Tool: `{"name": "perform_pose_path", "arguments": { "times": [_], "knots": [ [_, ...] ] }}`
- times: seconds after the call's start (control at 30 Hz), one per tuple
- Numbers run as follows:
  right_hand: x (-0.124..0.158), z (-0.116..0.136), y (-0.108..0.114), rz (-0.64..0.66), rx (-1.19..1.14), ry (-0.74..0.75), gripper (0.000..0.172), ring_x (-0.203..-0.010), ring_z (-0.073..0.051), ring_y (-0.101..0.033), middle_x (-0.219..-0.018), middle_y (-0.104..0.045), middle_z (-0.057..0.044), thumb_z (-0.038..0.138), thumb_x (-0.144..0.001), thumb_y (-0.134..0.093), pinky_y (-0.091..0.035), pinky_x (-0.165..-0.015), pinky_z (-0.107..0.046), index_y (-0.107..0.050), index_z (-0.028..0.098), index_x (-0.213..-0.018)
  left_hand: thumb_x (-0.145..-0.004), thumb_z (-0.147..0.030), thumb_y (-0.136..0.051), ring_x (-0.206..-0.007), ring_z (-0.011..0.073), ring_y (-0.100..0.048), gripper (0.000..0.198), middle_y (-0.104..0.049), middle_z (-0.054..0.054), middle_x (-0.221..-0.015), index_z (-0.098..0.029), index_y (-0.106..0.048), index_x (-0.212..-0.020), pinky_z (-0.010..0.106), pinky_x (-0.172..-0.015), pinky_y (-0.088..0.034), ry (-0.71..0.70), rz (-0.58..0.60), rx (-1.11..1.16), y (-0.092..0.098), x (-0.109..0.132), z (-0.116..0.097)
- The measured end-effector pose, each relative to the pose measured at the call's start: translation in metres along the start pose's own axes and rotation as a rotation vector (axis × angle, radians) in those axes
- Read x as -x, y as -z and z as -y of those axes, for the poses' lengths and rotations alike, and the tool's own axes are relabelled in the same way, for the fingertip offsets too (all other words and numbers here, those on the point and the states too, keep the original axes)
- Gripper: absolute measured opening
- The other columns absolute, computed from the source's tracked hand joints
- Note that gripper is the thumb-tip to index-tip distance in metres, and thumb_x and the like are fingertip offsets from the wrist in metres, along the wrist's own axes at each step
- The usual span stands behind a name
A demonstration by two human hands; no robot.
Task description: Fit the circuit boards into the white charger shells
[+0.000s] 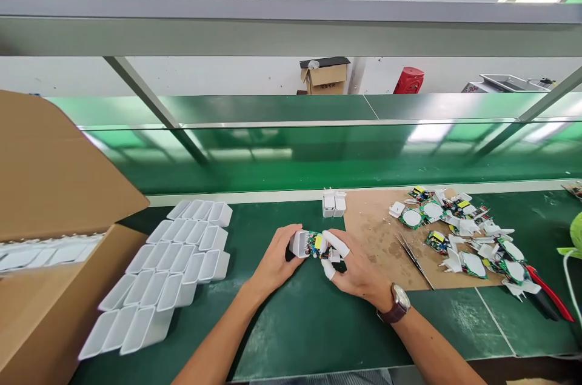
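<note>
Near the middle of the green bench, my left hand is closed around a white plastic casing. My right hand, with white covers on the thumb and a finger and a watch on the wrist, pinches a small circuit board carrying yellow and green parts. One end of the board is at the casing's open mouth; how far it sits inside is hard to tell. White plastic at the board's right end is partly hidden by my fingers. Beyond my hands stand white plug adapters in a small group.
Rows of open white casings stand at left beside an open cardboard box. On a brown sheet at right lie tweezers and several circuit boards with white parts. Red-handled pliers rest at far right.
</note>
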State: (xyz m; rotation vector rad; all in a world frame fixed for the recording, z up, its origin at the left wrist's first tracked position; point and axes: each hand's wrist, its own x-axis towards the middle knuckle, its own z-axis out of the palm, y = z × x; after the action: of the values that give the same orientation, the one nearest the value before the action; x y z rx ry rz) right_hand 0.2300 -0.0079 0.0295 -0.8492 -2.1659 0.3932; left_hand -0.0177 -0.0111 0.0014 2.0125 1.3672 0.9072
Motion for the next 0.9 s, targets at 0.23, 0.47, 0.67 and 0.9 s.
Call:
{"name": "perform_pose_path", "arguments": {
  "times": [0.23,0.47,0.67,0.9],
  "knots": [
    [0.0034,-0.0017,-0.0051,-0.019,0.059,0.037,0.078,-0.119,-0.032,-0.064,-0.136,-0.059,-0.019,0.011,-0.091,-0.054,-0.062,-0.095,-0.051,-0.022,0.021,-0.161,-0.097,-0.033,-0.065,-0.130,0.0299,-0.057,0.059,-0.057,0.013,-0.142,-0.033,-0.042,-0.151,0.049,-0.108,-0.051,-0.118,-0.060,-0.051,-0.0042,-0.0001,0.0042],
    [0.0009,0.0017,-0.0049,-0.036,0.079,0.057,0.078,-0.111,-0.030,-0.066,-0.132,-0.061,-0.019,0.008,-0.089,-0.053,-0.063,-0.090,-0.049,-0.024,0.017,-0.161,-0.097,-0.031,-0.065,-0.127,0.0293,-0.059,0.062,-0.059,0.013,-0.140,-0.033,-0.040,-0.154,0.048,-0.105,-0.053,-0.176,-0.079,-0.091,-0.0049,-0.0007,0.0057],
    [0.0004,0.0026,-0.0050,0.009,0.074,0.034,0.080,-0.104,-0.030,-0.066,-0.131,-0.062,-0.019,0.008,-0.087,-0.052,-0.063,-0.086,-0.049,-0.023,0.017,-0.161,-0.097,-0.029,-0.064,-0.126,0.0285,-0.060,0.061,-0.060,0.012,-0.139,-0.033,-0.041,-0.154,0.047,-0.105,-0.054,-0.213,-0.068,-0.095,-0.0063,-0.0015,0.0050],
    [0.0006,0.0019,-0.0057,0.013,0.074,0.037,0.081,-0.104,-0.030,-0.066,-0.130,-0.063,-0.019,0.010,-0.088,-0.051,-0.062,-0.087,-0.050,-0.020,0.017,-0.162,-0.097,-0.026,-0.064,-0.125,0.0281,-0.059,0.060,-0.060,0.013,-0.138,-0.032,-0.041,-0.153,0.047,-0.104,-0.054,-0.243,-0.059,-0.095,-0.0051,-0.0026,0.0032]
  ]
}}
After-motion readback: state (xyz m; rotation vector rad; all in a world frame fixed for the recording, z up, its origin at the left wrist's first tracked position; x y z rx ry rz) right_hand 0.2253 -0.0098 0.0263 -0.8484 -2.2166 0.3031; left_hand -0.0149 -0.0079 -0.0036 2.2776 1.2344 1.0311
